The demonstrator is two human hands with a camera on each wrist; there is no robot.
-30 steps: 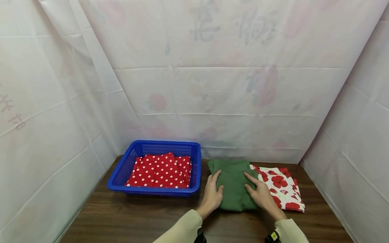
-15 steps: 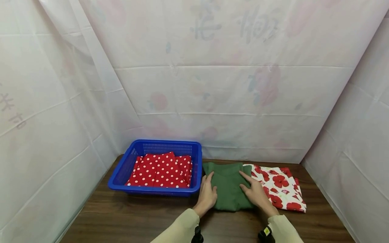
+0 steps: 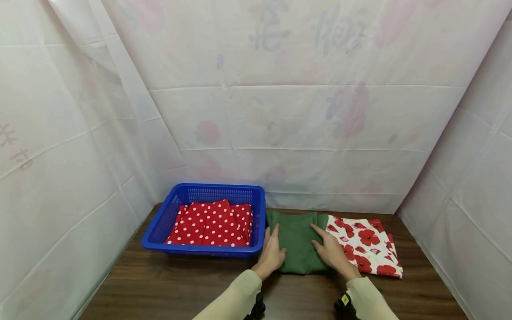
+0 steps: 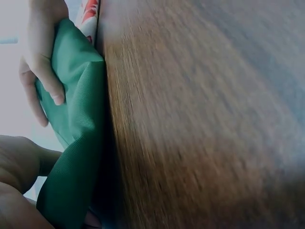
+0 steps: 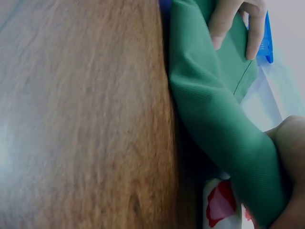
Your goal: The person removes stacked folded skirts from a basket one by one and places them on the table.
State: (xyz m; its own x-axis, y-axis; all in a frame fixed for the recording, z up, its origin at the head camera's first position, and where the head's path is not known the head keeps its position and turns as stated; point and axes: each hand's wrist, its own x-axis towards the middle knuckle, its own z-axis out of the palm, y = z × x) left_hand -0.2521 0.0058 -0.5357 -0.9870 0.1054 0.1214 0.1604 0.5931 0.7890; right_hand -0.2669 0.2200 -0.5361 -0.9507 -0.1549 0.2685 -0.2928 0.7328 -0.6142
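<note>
A folded green garment point(image 3: 298, 249) lies on the table between the two hands, with a curved seam like a neckline near its far edge. My left hand point(image 3: 271, 253) holds its left side, beside the blue basket. On the opposite side, my right hand point(image 3: 333, 252) grips the garment, thumb and index finger on top. In the left wrist view, a fingertip point(image 4: 92, 219) shows under the cloth's edge. The right wrist view shows the near edge point(image 5: 214, 109) bulging in a soft fold, slightly off the table. Most of the fingers underneath are hidden.
A blue plastic basket point(image 3: 200, 250) stands at left, holding a folded red polka-dot cloth point(image 3: 212, 224). Right of the garment lies a folded white cloth with red flowers point(image 3: 370, 244), partly behind the right forearm. White sheets point(image 3: 304, 133) enclose the wooden table point(image 3: 192, 289) on three sides.
Both hands have shifted left together with the green garment, which now lies close to the basket. More of the flowered cloth is uncovered. The basket has stayed in place.
</note>
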